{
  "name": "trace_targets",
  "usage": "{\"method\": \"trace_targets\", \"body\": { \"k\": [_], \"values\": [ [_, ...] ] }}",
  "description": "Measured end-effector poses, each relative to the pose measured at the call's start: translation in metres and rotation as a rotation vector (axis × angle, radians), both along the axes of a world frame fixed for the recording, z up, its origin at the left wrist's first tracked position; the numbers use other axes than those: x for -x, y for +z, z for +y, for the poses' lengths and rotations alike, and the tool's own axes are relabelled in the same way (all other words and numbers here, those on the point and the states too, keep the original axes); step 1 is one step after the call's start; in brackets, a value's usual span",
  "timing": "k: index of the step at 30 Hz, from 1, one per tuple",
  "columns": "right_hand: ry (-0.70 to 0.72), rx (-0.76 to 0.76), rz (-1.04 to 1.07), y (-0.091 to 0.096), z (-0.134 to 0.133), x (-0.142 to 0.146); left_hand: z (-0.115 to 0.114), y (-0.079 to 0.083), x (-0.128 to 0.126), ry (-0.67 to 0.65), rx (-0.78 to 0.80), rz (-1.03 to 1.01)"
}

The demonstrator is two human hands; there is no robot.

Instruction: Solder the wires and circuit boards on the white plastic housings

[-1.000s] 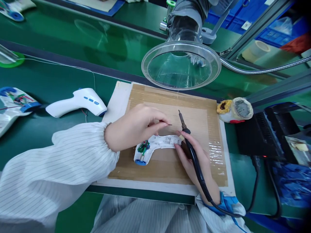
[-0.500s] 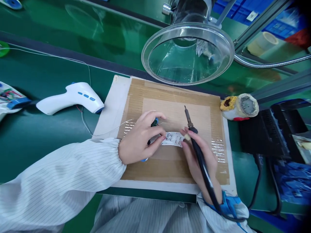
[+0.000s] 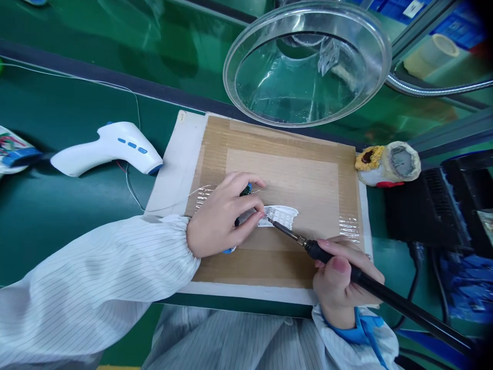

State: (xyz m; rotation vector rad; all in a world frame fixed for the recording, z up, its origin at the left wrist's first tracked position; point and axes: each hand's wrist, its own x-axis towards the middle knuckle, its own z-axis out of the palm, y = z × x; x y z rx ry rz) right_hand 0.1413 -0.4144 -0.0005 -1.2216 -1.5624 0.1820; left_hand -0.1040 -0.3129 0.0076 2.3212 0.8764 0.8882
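Slim soldering iron in right hand, left hand narrow above ribbed white shell

My one view looks from the person's head, facing forward and steeply down, near enough that the brown board fills the middle. I see the striped coat at the near edge and the clear hood cut off at the far one.

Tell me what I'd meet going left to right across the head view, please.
Opened device with wires, white handheld device, left hand, right hand, blue plastic bag.
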Motion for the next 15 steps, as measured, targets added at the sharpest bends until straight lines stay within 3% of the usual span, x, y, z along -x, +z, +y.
{"method": "trace_targets", "body": {
  "k": [15],
  "values": [
    [-0.007,0.020,0.004,0.0012,0.0006,-0.0004,0.0007,0.0000,0.0009,-0.007,-0.001,-0.003]
  ]
}}
